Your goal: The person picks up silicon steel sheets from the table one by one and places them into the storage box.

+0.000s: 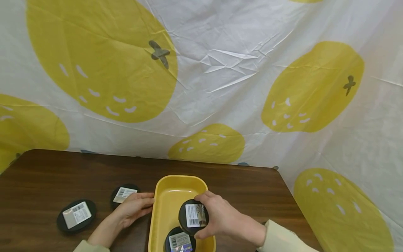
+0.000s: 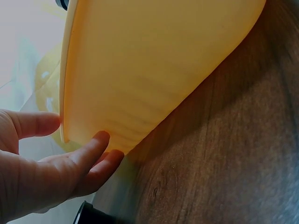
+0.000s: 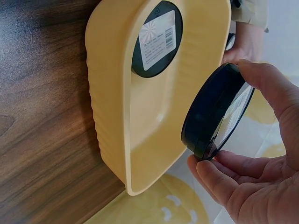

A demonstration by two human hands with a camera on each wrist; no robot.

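In the head view my right hand [image 1: 221, 215] pinches a round, flat black case [image 1: 193, 217] by its edge, label facing up, above the yellow tray [image 1: 181, 182]. The right wrist view shows the held case [image 3: 217, 109] tilted, thumb on one side and fingers on the other. A second round black case [image 1: 180, 241] lies inside the tray, also labelled. My left hand [image 1: 133, 208] is at the tray's left side; in the left wrist view its thumb touches the rim and its fairly straight fingers [image 2: 100, 140] lie against the outer wall.
Two more round black cases rest on the brown wooden table [image 1: 94, 175] to the left: one case [image 1: 125, 192] just behind my left hand, another case [image 1: 76, 216] farther left. A white cloth [image 1: 220, 87] with yellow fruit prints hangs behind the table and along its right side.
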